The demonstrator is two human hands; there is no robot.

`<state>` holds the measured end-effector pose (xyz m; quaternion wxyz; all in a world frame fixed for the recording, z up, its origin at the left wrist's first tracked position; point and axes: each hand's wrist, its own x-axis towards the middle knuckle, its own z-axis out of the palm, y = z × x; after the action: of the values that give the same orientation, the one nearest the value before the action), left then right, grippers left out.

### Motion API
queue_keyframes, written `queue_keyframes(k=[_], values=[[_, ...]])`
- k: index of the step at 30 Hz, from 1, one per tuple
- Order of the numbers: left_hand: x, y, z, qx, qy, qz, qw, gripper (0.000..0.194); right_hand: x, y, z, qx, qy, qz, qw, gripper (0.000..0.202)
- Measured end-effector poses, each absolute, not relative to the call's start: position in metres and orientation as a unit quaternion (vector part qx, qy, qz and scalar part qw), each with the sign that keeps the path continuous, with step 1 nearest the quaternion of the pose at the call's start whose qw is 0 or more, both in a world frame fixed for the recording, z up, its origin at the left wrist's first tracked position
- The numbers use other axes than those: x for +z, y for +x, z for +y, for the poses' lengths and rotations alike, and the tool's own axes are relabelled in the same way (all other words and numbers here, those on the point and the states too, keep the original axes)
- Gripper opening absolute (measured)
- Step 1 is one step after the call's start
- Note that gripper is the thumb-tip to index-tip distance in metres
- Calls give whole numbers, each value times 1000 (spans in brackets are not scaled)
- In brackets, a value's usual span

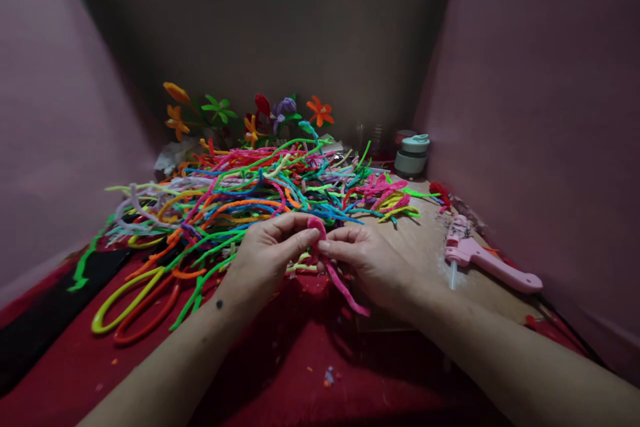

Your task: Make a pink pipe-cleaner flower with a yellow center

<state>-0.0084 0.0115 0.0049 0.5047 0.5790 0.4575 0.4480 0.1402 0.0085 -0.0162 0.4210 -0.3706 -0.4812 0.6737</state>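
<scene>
A pink pipe cleaner is bent into a loop at its upper end, and its free tail hangs down to the right. My left hand pinches the looped part between thumb and fingers. Close beside it, my right hand is closed on the same pipe cleaner just below the loop. Both sets of fingertips nearly touch. Behind my hands spreads a large heap of multicoloured pipe cleaners. Several pink and yellow bent pieces lie at the heap's right side.
A pink hot glue gun rests on a brown board at the right. Behind it stands a lidded grey-green cup. Finished pipe-cleaner flowers line the back. Red and yellow loops, perhaps scissor handles, lie at the left on red cloth.
</scene>
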Motion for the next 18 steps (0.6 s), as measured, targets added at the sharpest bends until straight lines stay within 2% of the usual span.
queue_keyframes(k=[6, 13, 18], values=[[9, -9, 10, 433, 576, 471, 508, 10, -17, 140, 11, 670, -370, -479, 429, 26], [7, -9, 10, 431, 626, 467, 452, 8, -27, 142, 19, 731, -334, -443, 396, 23], [3, -8, 11, 428, 629, 464, 454, 9, -26, 144, 21, 751, -349, -419, 371, 19]])
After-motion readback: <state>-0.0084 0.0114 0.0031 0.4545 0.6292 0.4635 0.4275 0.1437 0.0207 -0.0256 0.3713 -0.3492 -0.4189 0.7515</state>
